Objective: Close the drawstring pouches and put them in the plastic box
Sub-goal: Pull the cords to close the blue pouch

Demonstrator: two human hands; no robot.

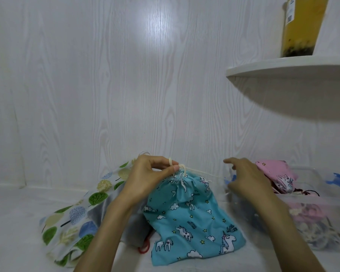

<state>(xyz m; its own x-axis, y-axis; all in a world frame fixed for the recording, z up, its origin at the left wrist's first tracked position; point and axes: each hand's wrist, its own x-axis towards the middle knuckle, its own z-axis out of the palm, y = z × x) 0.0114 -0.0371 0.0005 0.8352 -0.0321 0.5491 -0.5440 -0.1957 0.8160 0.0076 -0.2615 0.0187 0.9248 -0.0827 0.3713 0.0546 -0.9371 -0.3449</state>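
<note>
A blue unicorn-print pouch (192, 218) lies in the middle of the white surface, its neck gathered tight. My left hand (151, 177) pinches the neck, with a loop of the cream cord (196, 171) wound around a finger. The cord runs taut to the right toward my right hand (247, 177), whose fingers are curled around its end. A tree-print pouch (73, 218) lies at the left, partly under my left forearm. The clear plastic box (310, 218) stands at the right with a pink unicorn pouch (277, 173) inside.
A grey pouch (132, 226) with a red cord (144, 248) lies under the blue one. A blue box latch (338, 181) shows at the far right. A white shelf (290, 73) juts out overhead at the right, holding a yellow drink bottle (302, 26). A white wood-grain wall stands close behind.
</note>
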